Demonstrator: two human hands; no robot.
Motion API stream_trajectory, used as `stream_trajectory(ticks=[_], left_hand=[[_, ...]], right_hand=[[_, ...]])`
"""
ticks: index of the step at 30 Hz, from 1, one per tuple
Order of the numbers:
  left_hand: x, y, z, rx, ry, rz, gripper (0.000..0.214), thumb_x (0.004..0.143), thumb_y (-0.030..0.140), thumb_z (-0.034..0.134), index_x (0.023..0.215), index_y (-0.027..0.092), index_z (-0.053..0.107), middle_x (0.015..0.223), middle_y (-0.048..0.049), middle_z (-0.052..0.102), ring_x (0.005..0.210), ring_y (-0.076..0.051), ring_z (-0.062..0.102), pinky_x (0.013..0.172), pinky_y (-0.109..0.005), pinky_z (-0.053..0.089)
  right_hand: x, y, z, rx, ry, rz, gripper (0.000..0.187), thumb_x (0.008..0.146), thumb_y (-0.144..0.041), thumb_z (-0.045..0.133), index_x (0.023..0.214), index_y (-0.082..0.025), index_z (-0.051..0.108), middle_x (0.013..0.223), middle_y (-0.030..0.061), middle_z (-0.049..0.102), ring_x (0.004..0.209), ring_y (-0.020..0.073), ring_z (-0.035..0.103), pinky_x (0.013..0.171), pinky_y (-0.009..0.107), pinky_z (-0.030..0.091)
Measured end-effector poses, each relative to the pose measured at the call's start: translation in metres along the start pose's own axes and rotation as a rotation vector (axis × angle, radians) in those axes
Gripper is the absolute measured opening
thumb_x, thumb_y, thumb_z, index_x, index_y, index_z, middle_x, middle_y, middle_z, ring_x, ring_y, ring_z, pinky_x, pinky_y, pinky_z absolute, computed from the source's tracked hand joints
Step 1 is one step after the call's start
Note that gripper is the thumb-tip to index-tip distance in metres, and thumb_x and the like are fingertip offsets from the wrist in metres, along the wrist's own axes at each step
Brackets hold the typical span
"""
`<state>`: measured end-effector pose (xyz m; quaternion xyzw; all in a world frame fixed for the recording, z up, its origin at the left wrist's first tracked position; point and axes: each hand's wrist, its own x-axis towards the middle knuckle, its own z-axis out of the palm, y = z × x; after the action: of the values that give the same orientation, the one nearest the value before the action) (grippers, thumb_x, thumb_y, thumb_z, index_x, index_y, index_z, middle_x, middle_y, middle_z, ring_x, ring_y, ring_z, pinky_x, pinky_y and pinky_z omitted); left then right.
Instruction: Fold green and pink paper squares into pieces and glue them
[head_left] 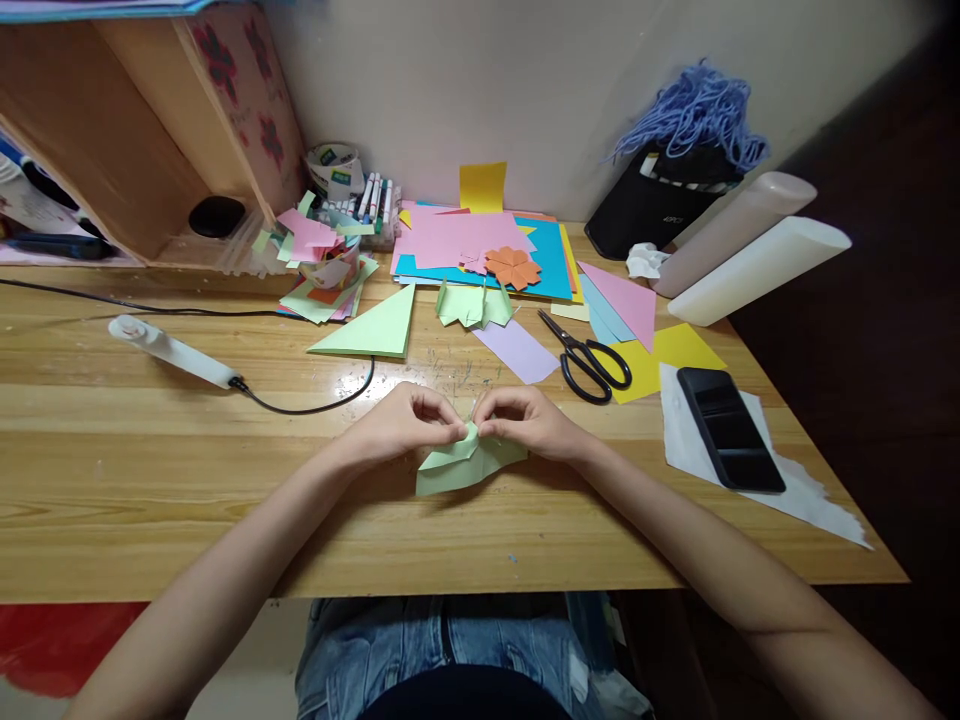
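Note:
A pale green folded paper piece lies on the wooden table in front of me. My left hand pinches its top edge from the left, fingers closed. My right hand pinches the same edge from the right, and the two sets of fingertips nearly meet. Farther back lie a green paper triangle and a small folded green piece.
Black-handled scissors lie right of centre. A stack of coloured sheets with an orange paper flower sits at the back. A black phone rests on white paper at right. A white corded device lies left. Paper scraps pile near markers.

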<state>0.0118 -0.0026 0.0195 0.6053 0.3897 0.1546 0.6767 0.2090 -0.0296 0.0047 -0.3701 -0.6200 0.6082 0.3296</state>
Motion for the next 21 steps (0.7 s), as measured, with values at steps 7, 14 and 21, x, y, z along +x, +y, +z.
stream_trajectory(ticks=[7, 14, 21], left_hand=[[-0.0029, 0.0031, -0.0020, 0.076, 0.018, 0.055, 0.016, 0.070, 0.028, 0.062, 0.068, 0.012, 0.066, 0.061, 0.0004, 0.059, 0.054, -0.007, 0.047, 0.052, -0.018, 0.036], [-0.0015, 0.0028, -0.0014, 0.078, 0.030, 0.016, 0.020, 0.069, 0.032, 0.063, 0.069, 0.012, 0.064, 0.059, 0.0018, 0.055, 0.050, -0.006, 0.043, 0.049, -0.018, 0.034], [0.0013, -0.0025, 0.0026, 0.069, 0.116, 0.047, 0.025, 0.071, 0.035, 0.059, 0.071, 0.011, 0.063, 0.064, -0.0008, 0.058, 0.057, -0.009, 0.049, 0.053, -0.019, 0.036]], right_hand=[[0.0010, 0.0040, -0.0019, -0.018, 0.030, 0.010, 0.012, 0.074, -0.027, 0.064, 0.071, -0.016, 0.062, 0.072, 0.0003, 0.059, 0.067, 0.0098, 0.052, 0.062, 0.021, 0.040], [0.0000, 0.0011, 0.0014, -0.181, 0.108, 0.005, 0.016, 0.074, -0.031, 0.063, 0.072, -0.016, 0.062, 0.074, 0.0017, 0.061, 0.067, 0.0113, 0.053, 0.061, 0.023, 0.041], [-0.0020, -0.0011, 0.0072, -0.334, 0.172, -0.040, 0.017, 0.078, -0.033, 0.057, 0.077, -0.017, 0.061, 0.077, 0.0033, 0.061, 0.070, 0.0131, 0.054, 0.060, 0.025, 0.041]])
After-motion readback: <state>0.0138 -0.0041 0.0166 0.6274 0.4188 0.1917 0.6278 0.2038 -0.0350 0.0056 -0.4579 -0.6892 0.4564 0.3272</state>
